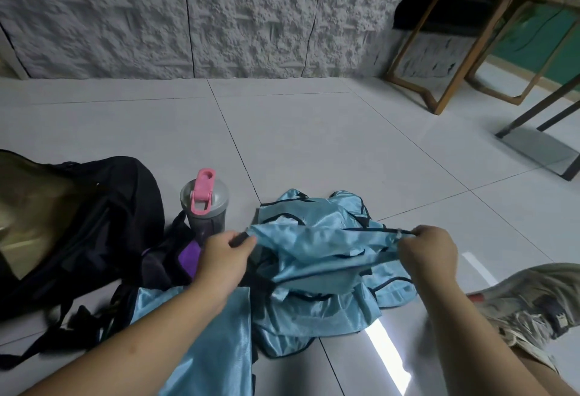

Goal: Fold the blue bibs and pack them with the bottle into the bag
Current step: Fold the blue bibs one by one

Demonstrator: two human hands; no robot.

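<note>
1. Left hand (224, 253) and right hand (428, 246) each pinch the dark trim of one blue bib (326, 246), stretched between them above the heap of bibs (314, 308).
2. Keep the trim taut and level, and shake the bib clear of the heap before folding.
3. One flat bib (213, 333) lies under the left forearm; stack the next on it.
4. Bottle (204, 204) stands upright beside the open bag (78, 223) on the left. Pack those last.
</note>
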